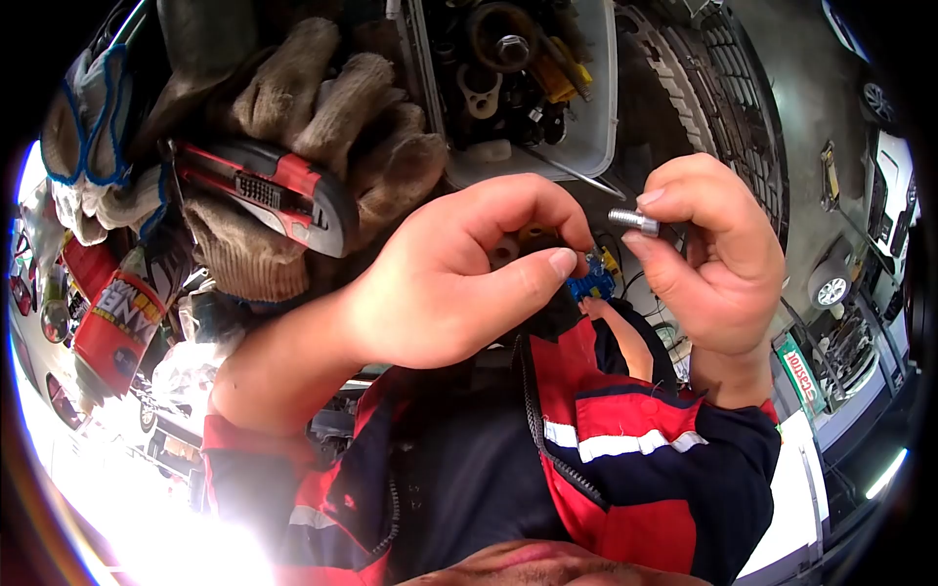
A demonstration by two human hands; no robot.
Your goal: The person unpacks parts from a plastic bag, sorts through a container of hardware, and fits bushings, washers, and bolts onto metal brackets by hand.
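Workshop floor [803, 127] spreads beyond a plastic tub [604, 117]; the left hand [440, 283] curls, whether around anything I cannot tell; the right hand [723, 259] pinches a bolt [631, 222] by one end between them, where a slack grip might drop it.

Our left hand [445, 278] points inward, fingers [547, 198] curled toward the thumb [532, 278]; our right hand [721, 256] holds a thumb-and-forefinger pinch.

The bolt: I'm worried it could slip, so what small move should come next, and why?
Probably bring the left hand across to steady the bolt: the right hand holds it only in a fingertip pinch, and its threaded end sticks out toward the left hand, which is near but not touching it.
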